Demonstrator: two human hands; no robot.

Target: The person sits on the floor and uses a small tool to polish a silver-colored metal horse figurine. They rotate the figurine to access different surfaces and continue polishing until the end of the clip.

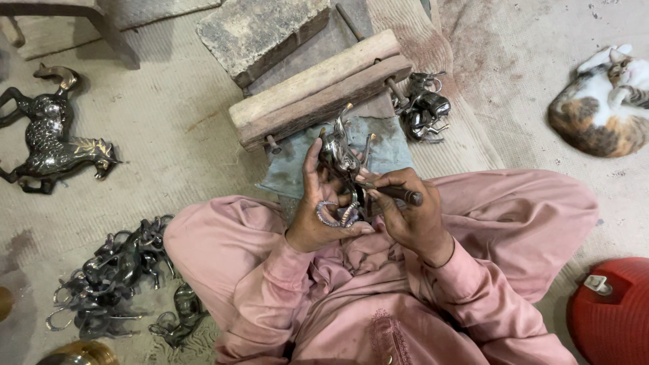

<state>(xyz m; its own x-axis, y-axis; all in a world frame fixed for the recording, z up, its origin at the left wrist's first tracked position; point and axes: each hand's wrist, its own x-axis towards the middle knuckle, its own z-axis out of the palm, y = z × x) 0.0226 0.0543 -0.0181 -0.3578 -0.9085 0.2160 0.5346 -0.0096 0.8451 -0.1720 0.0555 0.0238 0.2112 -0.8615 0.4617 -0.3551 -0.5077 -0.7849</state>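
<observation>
Head view. Left hand (323, 209) wrapped around a small metal figurine (340, 162), fingers closed on its lower curled part, thumb up its left side. Figurine stands upright over the lap, long axis running away from the person toward the wooden clamp (318, 88) on the floor; its top sits just short of the clamp's near edge, over a grey cloth (389, 145).

Right hand (405, 209) closed on a dark-handled tool (395, 194), handle pointing right, tip meeting the figurine's right side at mid-height. Both hands touch it; the left carries it. More figurines (115, 277) lie on the floor at left.
</observation>
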